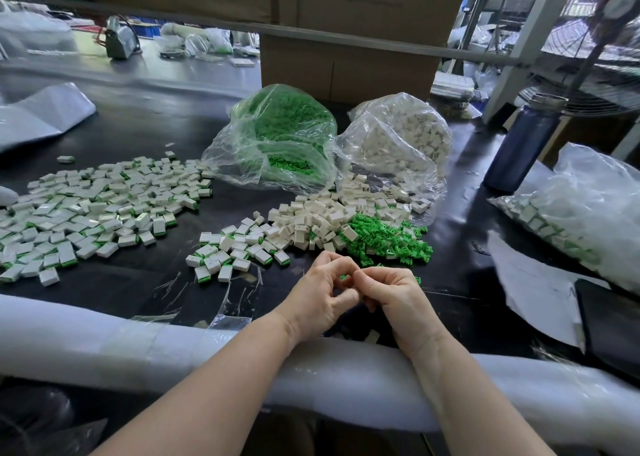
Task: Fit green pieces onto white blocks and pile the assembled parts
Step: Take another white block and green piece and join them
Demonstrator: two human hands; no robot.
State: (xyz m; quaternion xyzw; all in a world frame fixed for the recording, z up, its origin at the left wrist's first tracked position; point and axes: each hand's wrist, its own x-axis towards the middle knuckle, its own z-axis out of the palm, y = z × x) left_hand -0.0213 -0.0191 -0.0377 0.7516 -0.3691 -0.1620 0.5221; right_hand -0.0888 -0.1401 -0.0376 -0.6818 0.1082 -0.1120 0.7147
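Note:
My left hand and my right hand meet fingertip to fingertip just above the black table, near its front edge. Their curled fingers pinch a small part between them; only a green sliver of it shows. Just beyond the hands lie loose green pieces and loose white blocks. A small cluster of assembled parts sits left of the hands. A wide spread of assembled parts covers the left of the table.
A clear bag of green pieces and a clear bag of white blocks lie open behind the loose heaps. At the right are a bag of assembled parts and a blue bottle. White foam padding wraps the front edge. A cardboard box stands behind.

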